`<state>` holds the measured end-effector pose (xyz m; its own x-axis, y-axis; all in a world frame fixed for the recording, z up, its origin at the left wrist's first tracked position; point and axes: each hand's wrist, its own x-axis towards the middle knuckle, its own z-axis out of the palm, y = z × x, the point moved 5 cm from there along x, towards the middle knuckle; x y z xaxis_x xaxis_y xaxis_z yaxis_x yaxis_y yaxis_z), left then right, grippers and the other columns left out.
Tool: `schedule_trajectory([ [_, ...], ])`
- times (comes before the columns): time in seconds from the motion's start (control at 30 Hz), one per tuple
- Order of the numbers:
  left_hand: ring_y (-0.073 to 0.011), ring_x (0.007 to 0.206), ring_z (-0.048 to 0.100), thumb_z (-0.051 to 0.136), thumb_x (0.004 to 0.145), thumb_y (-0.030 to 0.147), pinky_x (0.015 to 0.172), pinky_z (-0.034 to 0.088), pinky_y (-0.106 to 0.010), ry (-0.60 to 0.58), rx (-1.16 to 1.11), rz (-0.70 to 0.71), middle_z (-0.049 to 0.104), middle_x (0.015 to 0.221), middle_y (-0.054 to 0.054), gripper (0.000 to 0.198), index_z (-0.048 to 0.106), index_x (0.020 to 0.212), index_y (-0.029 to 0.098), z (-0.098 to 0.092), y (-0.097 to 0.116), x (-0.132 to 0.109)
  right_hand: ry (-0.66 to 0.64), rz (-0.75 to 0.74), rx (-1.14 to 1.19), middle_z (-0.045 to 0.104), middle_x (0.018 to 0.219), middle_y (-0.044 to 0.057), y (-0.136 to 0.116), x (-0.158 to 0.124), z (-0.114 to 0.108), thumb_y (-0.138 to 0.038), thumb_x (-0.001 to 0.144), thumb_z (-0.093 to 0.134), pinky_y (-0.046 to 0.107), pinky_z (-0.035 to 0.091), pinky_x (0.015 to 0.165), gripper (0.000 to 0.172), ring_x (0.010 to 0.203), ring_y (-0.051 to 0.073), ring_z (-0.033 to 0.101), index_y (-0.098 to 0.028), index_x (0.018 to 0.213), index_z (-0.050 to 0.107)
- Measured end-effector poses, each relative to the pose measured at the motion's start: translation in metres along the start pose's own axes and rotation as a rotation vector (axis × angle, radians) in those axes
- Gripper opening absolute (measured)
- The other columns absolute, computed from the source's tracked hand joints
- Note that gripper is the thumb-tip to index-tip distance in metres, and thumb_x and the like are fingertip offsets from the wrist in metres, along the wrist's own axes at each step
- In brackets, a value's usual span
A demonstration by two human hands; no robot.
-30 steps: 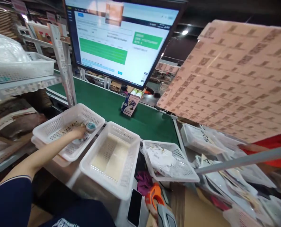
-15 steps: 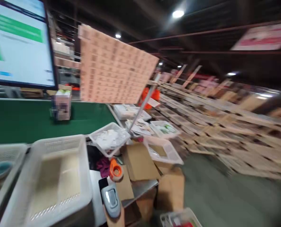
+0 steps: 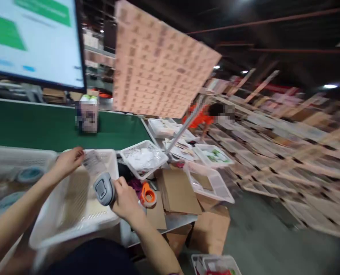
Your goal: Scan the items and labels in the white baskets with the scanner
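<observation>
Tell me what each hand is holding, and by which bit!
The right hand grips the grey scanner by its handle, mostly hidden in the fist. The left hand seems to pinch a blurry clear packet by its left edge.

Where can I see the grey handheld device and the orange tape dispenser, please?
Grey handheld device (image 3: 102,189): head view, on its front panel.
Orange tape dispenser (image 3: 144,194): head view, on its orange body.
</observation>
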<state>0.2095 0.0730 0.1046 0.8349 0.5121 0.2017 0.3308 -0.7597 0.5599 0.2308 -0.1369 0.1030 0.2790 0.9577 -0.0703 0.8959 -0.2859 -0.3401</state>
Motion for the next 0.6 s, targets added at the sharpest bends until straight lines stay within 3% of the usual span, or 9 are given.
schedule_trajectory([
  [0.13,-0.032,0.104,0.078,0.069,0.104,0.053,0.09,0.06,-0.037,-0.028,-0.007,-0.188,0.079,0.1,-0.012,0.038,0.078,0.119,0.02,0.0,-0.068,-0.053,-0.017,0.01,-0.059,0.065,0.137,0.015,-0.005,0.012,-0.01,-0.014,0.09,0.067,0.041,0.054,0.082,0.056,0.109,0.036,0.076,-0.018,0.146,0.065],
  [0.27,-0.0326,0.106,0.079,0.057,0.109,0.041,0.093,0.06,-0.038,-0.072,0.055,-0.26,0.082,0.106,-0.013,0.032,0.079,0.119,0.019,-0.004,-0.104,-0.06,0.065,-0.048,0.043,0.067,0.117,0.01,0.02,-0.004,0.012,-0.007,0.084,0.063,0.036,0.05,0.078,0.035,0.101,0.03,0.074,-0.019,0.116,0.07],
  [0.37,-0.0345,0.116,0.079,0.049,0.111,0.032,0.099,0.059,-0.041,-0.032,0.113,-0.351,0.083,0.122,-0.015,0.037,0.077,0.131,0.018,-0.025,-0.141,-0.066,0.166,-0.082,0.276,0.065,0.109,0.007,0.054,-0.027,0.04,-0.008,0.085,0.059,0.033,0.053,0.083,0.028,0.097,0.025,0.073,-0.021,0.107,0.069],
  [0.47,-0.0412,0.139,0.069,0.045,0.107,0.016,0.116,0.053,-0.05,0.073,0.231,-0.536,0.074,0.145,-0.025,0.051,0.065,0.153,0.009,-0.06,-0.197,-0.09,0.213,-0.066,0.446,0.066,0.112,0.009,0.086,-0.043,0.065,-0.015,0.089,0.06,0.034,0.057,0.091,0.026,0.104,0.027,0.073,-0.021,0.112,0.072],
  [0.53,-0.0509,0.153,0.056,0.056,0.096,0.009,0.125,0.044,-0.063,0.121,0.303,-0.661,0.063,0.156,-0.036,0.063,0.055,0.159,-0.002,-0.077,-0.236,-0.113,0.222,-0.066,0.492,0.068,0.115,0.01,0.094,-0.045,0.075,-0.018,0.089,0.061,0.036,0.059,0.094,0.029,0.108,0.029,0.074,-0.021,0.115,0.075],
  [0.6,-0.0574,0.162,0.042,0.069,0.083,0.006,0.13,0.033,-0.074,0.12,0.334,-0.724,0.059,0.158,-0.041,0.079,0.052,0.159,-0.007,-0.082,-0.267,-0.134,0.238,-0.092,0.521,0.069,0.118,0.01,0.089,-0.042,0.075,-0.019,0.09,0.061,0.036,0.059,0.095,0.033,0.109,0.028,0.074,-0.021,0.119,0.076],
])
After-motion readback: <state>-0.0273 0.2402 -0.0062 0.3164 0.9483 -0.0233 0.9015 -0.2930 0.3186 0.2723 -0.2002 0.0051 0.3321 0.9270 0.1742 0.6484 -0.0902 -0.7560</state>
